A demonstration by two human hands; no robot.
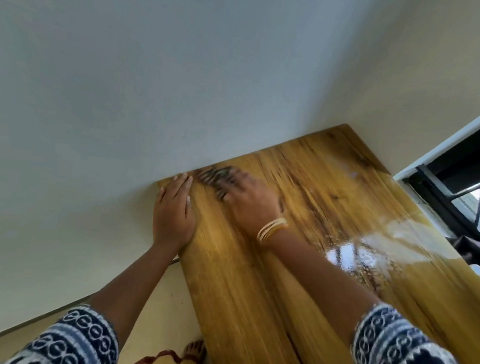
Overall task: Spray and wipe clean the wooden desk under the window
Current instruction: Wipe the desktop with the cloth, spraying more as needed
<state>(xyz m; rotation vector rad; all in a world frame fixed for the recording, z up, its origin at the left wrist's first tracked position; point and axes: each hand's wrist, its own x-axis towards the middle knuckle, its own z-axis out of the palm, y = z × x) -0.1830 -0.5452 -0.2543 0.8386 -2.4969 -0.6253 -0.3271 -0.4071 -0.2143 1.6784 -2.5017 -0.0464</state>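
Wooden desk (268, 283), wet patch (370, 248); blurred cloth (213, 177) at far edge.

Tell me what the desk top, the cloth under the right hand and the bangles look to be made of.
Desk top: wood or wood-look laminate, glossy; streaked grain, window glare. Cloth under the right hand: probably fabric, dark-patterned, too blurred to be sure. Bangles: pale gold, thin rings; metal or plastic, cannot tell.

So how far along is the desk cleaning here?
Spraying looks done: wet droplets glisten near the window. In hand: the right hand rubs a blurred cloth at the desk's far corner, left hand flat on its edge. The wet patch remains.
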